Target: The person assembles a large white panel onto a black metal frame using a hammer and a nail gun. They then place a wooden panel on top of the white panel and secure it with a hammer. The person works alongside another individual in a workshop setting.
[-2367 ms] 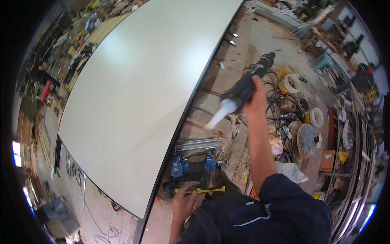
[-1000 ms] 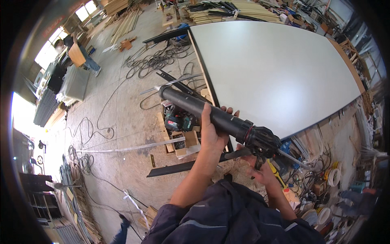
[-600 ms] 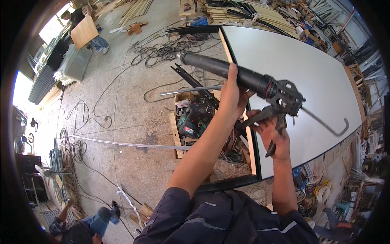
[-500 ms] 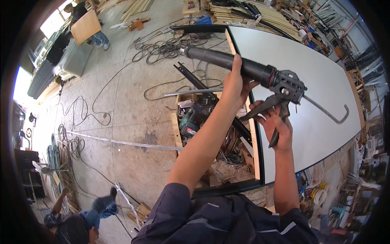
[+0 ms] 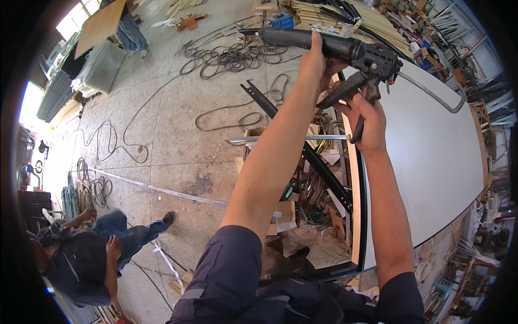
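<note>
A black caulking gun (image 5: 342,47) is held up at arm's length, its barrel pointing left and its hooked metal rod reaching out to the right. My left hand (image 5: 317,66) grips the barrel from below, the thumb lying along its side. Around the handle and trigger lever, my right hand (image 5: 370,123) is closed; some of its fingers are hidden behind the handle. Under the gun lies a large white panel (image 5: 431,167) with a dark edge and a pale wooden strip (image 5: 355,216) along its left side.
Tools and scraps fill the space below a slanting black metal bar (image 5: 326,175). Coiled cables (image 5: 232,58) lie on the concrete floor. One person (image 5: 81,259) walks at lower left; another carries a wooden board (image 5: 100,26) at upper left. Timber lengths (image 5: 372,29) are stacked at the back.
Both hands have raised the caulking gun farther away from me, still holding it. The person at lower left has stepped farther into view, and the board carrier has moved nearer.
</note>
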Demonstrator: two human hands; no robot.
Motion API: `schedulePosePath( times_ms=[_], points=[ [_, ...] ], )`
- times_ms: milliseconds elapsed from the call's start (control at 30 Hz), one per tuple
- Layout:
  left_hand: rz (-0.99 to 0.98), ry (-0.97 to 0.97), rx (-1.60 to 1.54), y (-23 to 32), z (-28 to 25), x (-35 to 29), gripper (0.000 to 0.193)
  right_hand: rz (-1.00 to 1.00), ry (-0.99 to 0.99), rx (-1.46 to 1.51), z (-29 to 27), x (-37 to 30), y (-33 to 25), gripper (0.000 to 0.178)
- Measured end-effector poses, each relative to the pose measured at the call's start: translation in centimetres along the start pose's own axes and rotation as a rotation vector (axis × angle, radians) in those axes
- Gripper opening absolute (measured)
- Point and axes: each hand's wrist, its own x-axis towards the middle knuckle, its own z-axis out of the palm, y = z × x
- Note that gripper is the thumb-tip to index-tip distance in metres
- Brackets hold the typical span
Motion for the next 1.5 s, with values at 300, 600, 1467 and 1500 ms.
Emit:
schedulePosePath(
  times_ms=[300, 600, 1467, 1500],
  points=[
    [0.025, 0.070, 0.018, 0.8, -2.8, 3.8, 0.060, 0.036, -0.014, -0.068, -0.2, 4.8, 2.1, 0.038],
    [0.087, 0.007, 0.044, -0.1, -4.1, 4.7, 0.059, 0.056, 0.021, -0.165, -1.7, 5.7, 2.8, 0.036],
    [-0.130, -0.132, -0.004, -11.5, 4.9, 4.8, 0.060, -0.038, 0.285, -0.323, -8.5, -1.4, -3.3, 0.039],
    [-0.126, -0.151, -0.016, -11.4, 5.3, 4.6, 0.059, -0.051, 0.286, -0.291, -8.4, -1.8, -3.5, 0.040]
  ],
)
